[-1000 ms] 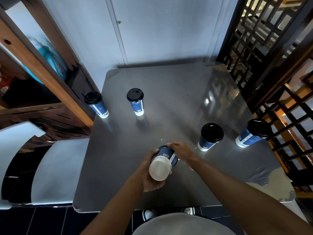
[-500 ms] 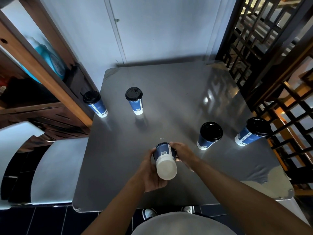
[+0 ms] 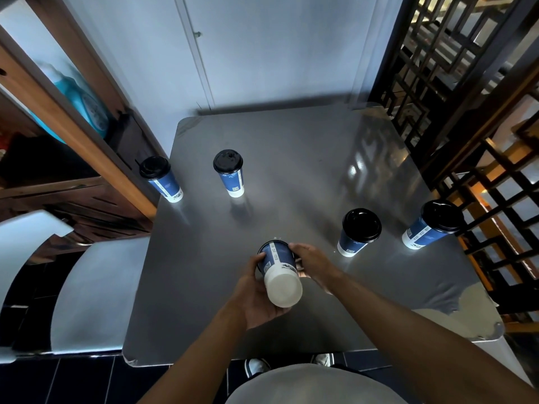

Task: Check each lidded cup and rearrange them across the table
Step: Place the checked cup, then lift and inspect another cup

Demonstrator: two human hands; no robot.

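Cups stand left to right on the counter [image 3: 291, 158]: two far-left, two right. Between them, the held cup [image 3: 279, 269] is tipped, its white base toward the person and its lid away. The left hand [image 3: 256, 293] cradles its lower wall; the right hand [image 3: 313, 262] grips near the lid end.
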